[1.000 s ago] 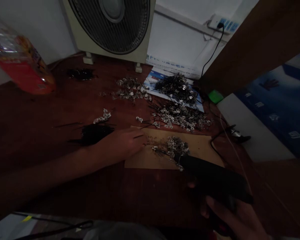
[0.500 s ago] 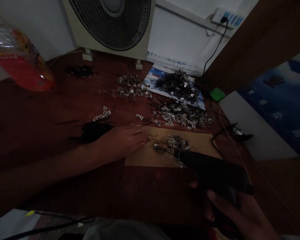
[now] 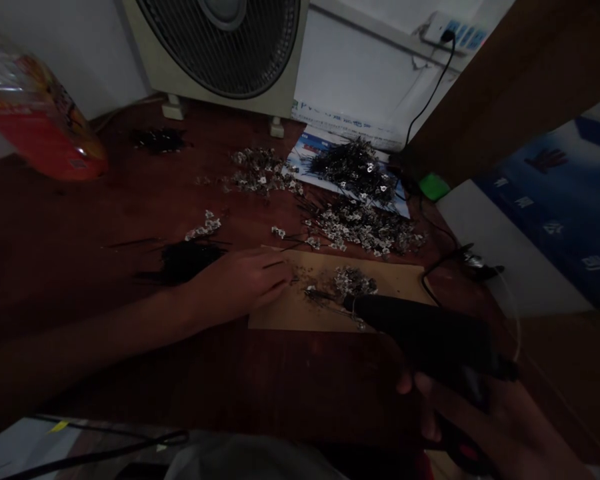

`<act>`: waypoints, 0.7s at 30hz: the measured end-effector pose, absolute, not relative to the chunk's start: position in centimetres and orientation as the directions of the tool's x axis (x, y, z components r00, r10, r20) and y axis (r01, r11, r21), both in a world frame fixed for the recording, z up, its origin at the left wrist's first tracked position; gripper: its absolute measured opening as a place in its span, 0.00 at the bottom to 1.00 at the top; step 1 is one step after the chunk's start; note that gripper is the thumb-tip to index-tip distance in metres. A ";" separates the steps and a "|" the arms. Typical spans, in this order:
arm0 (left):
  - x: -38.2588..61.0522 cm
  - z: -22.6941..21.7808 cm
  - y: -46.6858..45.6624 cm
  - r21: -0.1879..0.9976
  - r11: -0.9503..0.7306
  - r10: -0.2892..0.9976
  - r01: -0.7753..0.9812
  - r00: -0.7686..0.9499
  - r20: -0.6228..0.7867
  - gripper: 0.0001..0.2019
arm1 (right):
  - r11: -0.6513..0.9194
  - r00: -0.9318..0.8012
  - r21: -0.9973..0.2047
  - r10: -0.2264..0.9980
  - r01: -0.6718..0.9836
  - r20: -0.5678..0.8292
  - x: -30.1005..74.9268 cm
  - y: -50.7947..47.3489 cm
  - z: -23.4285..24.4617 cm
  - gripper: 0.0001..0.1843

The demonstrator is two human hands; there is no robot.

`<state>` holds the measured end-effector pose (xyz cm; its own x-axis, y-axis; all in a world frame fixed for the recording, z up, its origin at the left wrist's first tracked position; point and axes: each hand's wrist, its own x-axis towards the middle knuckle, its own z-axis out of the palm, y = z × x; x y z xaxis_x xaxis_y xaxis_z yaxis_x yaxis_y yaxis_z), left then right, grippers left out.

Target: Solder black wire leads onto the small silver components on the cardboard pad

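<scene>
Left hand [image 3: 245, 283]: fingertips [image 3: 281, 279] are drawn together and pressed down on the left part of the cardboard sheet [image 3: 290, 317]. A thin dark line runs by them, but in this light I cannot confirm that they pinch it. Right hand [image 3: 485, 420], near right: fingers wrapped tight around the grip of the black glue gun [image 3: 425, 337], its barrel pointing left and far. The nozzle lies over the sheet, just beside the small silvery cluster [image 3: 354, 280], apart from my left fingertips. Change noted over the last second: the nozzle has crept farther onto the sheet and closer to that cluster, while my left hand has held its place. I read that as the gun closing on the spot my left fingers are steadying. Left of my left wrist sits a black bundle of strands [image 3: 185, 260]. Beyond the sheet, a wide silvery pile [image 3: 365, 230], then a darker heap [image 3: 353, 167] on a blue printed sheet. Far edge of the table [image 3: 105, 200]: fan [image 3: 225, 47]. Far left: red-labelled bottle [image 3: 35, 120].
</scene>
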<state>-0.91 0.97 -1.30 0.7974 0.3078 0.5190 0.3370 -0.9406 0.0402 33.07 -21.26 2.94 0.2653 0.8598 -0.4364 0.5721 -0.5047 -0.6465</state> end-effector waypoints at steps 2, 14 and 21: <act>-0.8 -1.4 0.8 0.065 -0.938 0.323 0.341 0.787 0.526 0.08 | -0.467 0.290 -0.658 0.884 0.590 -0.367 33.0 -21.4 2.7 0.28; -0.5 -1.7 0.3 0.138 -0.932 0.356 0.336 0.768 0.533 0.06 | -0.429 0.392 -0.682 0.893 0.593 -0.221 30.2 -20.4 4.1 0.26; -0.3 -1.7 0.0 0.142 -0.937 0.343 0.319 0.758 0.556 0.06 | -0.391 0.364 -0.717 0.909 0.577 -0.203 27.7 -18.1 5.2 0.29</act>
